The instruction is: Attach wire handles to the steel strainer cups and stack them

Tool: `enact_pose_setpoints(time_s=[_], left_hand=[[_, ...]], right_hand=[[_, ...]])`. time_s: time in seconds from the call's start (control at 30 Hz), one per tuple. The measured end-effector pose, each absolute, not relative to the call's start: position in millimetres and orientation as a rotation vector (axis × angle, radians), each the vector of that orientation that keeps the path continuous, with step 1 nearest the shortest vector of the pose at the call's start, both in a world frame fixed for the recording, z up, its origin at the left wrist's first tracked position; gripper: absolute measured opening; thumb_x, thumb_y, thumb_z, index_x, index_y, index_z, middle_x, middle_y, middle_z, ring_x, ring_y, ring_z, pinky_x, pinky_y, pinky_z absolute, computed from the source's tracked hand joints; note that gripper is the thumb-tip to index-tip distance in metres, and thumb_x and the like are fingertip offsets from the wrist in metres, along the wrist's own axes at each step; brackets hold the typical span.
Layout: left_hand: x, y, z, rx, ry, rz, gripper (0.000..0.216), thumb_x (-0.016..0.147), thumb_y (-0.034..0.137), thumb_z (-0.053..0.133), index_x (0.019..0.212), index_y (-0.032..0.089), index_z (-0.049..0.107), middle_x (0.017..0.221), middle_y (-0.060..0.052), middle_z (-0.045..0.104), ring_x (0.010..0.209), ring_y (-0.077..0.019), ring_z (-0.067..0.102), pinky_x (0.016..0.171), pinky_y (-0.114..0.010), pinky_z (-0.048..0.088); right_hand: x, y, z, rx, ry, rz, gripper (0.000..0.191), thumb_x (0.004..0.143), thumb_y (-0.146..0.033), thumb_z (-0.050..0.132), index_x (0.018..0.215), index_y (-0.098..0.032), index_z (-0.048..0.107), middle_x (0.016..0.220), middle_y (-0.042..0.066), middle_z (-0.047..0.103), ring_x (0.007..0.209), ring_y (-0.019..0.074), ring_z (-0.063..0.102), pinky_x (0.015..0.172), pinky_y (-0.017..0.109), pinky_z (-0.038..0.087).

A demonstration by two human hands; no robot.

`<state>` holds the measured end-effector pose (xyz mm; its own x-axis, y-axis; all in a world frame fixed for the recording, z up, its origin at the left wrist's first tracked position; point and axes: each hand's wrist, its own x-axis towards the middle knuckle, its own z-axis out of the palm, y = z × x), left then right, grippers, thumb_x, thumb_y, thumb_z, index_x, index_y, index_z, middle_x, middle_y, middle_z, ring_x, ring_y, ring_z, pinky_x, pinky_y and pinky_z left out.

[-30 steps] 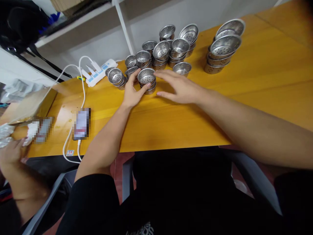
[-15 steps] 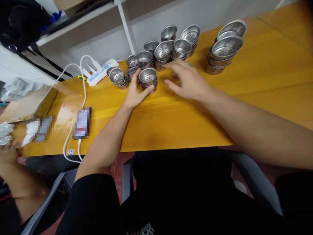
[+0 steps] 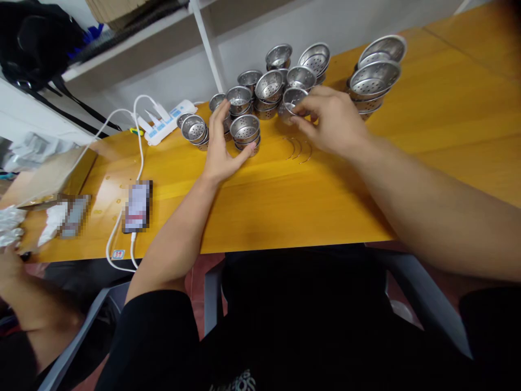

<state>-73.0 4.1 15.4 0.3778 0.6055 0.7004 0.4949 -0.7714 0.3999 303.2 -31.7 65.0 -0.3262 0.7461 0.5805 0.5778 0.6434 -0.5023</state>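
Observation:
Fingers of my right hand (image 3: 331,117) pinch the rim of a small perforated metal strainer cup (image 3: 290,115), which is tilted among the others. My left hand (image 3: 220,152) reaches around the front stack of strainer cups (image 3: 245,129), with straightened fingers on the left and the thumb at its lower right. Several more stacks of perforated cups (image 3: 269,87) stand close behind. Another leaning stack (image 3: 194,129) sits left of my left hand.
Tall stacks of wider cups (image 3: 374,81) stand at the right. Thin curved lines (image 3: 299,149) lie on the wooden table (image 3: 293,212). At left are a power strip (image 3: 169,122), a phone (image 3: 137,206) with a white cable, a cardboard box (image 3: 61,174), and another person's arm (image 3: 40,304).
My right hand has closed on a cup rim and tilted that cup, moving slightly right. My left fingers have straightened away from the front stack.

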Motion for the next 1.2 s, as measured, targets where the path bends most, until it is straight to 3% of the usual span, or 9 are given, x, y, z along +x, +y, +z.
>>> enact_pose_setpoints(time_s=[0.07,0.17,0.33,0.5,0.67,0.8,0.93,1.2], left_hand=[[-64.3,-8.0,26.6,2.539,0.990,1.310,0.129,0.100,0.107,0.084,0.201,0.045,0.032,0.213,-0.016,0.043,0.206,-0.0513,0.035,0.174,-0.076,0.023],[-51.7,-20.3,32.3,2.605,0.979,1.227,0.131,0.096,0.109,0.086,0.199,0.043,0.039,0.208,-0.016,0.053,0.200,-0.0527,0.047,0.174,-0.077,0.024],[-46.0,-20.7,28.1,2.656,0.890,1.188,0.115,0.105,0.112,0.072,0.193,0.042,0.050,0.191,-0.011,0.073,0.186,-0.0516,0.066,0.170,-0.082,0.032],[-49.2,-23.7,34.9,2.626,0.897,1.095,0.111,0.107,0.112,0.066,0.194,0.045,0.050,0.196,-0.008,0.069,0.191,-0.0498,0.062,0.170,-0.078,0.034],[-47.9,-31.0,39.1,2.684,0.856,1.138,0.112,0.110,0.109,0.067,0.198,0.044,0.044,0.195,-0.011,0.069,0.186,-0.0487,0.068,0.164,-0.075,0.048],[-48.7,-30.4,36.8,2.753,0.807,1.137,0.112,0.114,0.107,0.061,0.200,0.040,0.036,0.194,-0.015,0.068,0.185,-0.0476,0.068,0.163,-0.075,0.049],[-50.6,-28.0,35.5,2.783,0.801,1.107,0.109,0.117,0.103,0.059,0.201,0.040,0.030,0.195,-0.017,0.066,0.187,-0.0464,0.066,0.163,-0.073,0.046],[-50.5,-24.6,37.3,2.800,0.834,1.143,0.098,0.120,0.098,0.056,0.199,0.045,0.036,0.192,-0.016,0.066,0.184,-0.0482,0.068,0.159,-0.076,0.050]], right_hand=[[287.4,-50.0,76.8,-0.944,-2.058,0.293,0.062,0.123,-0.093,0.058,0.138,-0.044,0.094,0.138,0.014,0.090,0.132,0.0464,0.080,0.123,0.075,0.068],[262.7,-71.5,79.6,-0.771,-2.121,0.336,0.060,0.128,-0.082,0.059,0.141,-0.034,0.093,0.136,0.017,0.089,0.128,0.0449,0.085,0.119,0.073,0.071],[242.8,-81.8,68.1,-0.653,-2.187,0.405,0.051,0.131,-0.073,0.062,0.145,-0.036,0.092,0.139,0.014,0.088,0.124,0.0417,0.085,0.116,0.067,0.074],[253.1,-75.8,68.1,-0.686,-2.252,0.425,0.054,0.127,-0.081,0.064,0.140,-0.038,0.094,0.149,0.014,0.080,0.138,0.0437,0.078,0.129,0.071,0.067],[256.2,-72.2,67.8,-0.713,-2.232,0.395,0.051,0.126,-0.066,0.068,0.166,-0.039,0.087,0.162,0.017,0.076,0.147,0.0469,0.076,0.134,0.074,0.064],[254.1,-66.7,60.8,-0.597,-2.236,0.370,0.032,0.123,-0.053,0.072,0.139,-0.034,0.093,0.153,0.015,0.076,0.136,0.0429,0.077,0.127,0.072,0.068],[256.9,-62.1,57.8,-0.566,-2.183,0.331,0.029,0.121,-0.060,0.078,0.120,-0.032,0.088,0.147,0.013,0.076,0.128,0.0398,0.078,0.121,0.069,0.072],[264.9,-62.1,67.9,-0.636,-2.054,0.419,0.057,0.113,-0.091,0.085,0.127,-0.036,0.089,0.142,0.015,0.085,0.138,0.0499,0.079,0.128,0.078,0.068]])
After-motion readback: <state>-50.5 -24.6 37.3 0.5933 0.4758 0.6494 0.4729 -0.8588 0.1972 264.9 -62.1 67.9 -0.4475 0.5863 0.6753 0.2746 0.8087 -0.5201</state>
